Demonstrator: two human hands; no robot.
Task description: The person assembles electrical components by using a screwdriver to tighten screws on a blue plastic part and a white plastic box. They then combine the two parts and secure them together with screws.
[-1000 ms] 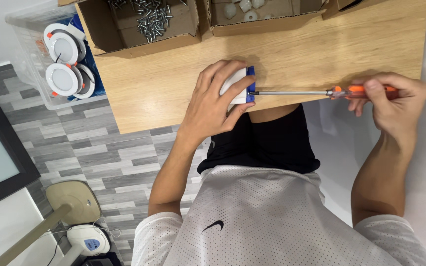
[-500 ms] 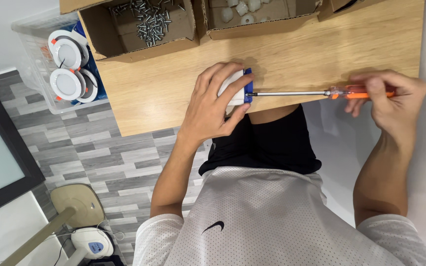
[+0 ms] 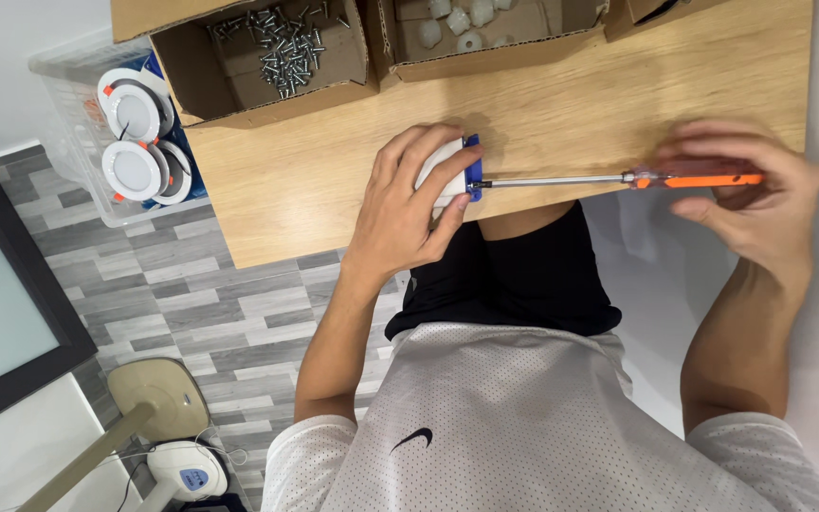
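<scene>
My left hand (image 3: 408, 210) wraps around a white round lamp fitting with a blue part (image 3: 459, 172), holding it on its side at the near edge of the wooden table (image 3: 561, 104). In my right hand (image 3: 749, 207) is the orange handle of a long screwdriver (image 3: 618, 178). Its steel shaft lies level and its tip meets the blue part of the fitting. The fingers of my right hand look blurred around the handle.
A cardboard box of loose screws (image 3: 282, 47) and a box of small white parts (image 3: 471, 24) stand at the table's far side. Left of the table, a clear bin (image 3: 120, 142) holds several white round fittings. On the floor are a dark screen (image 3: 2, 294) and a fan base (image 3: 158, 403).
My right hand has shifted its grip on the orange handle, its fingers turning. The fitting and my left hand stay in the same place.
</scene>
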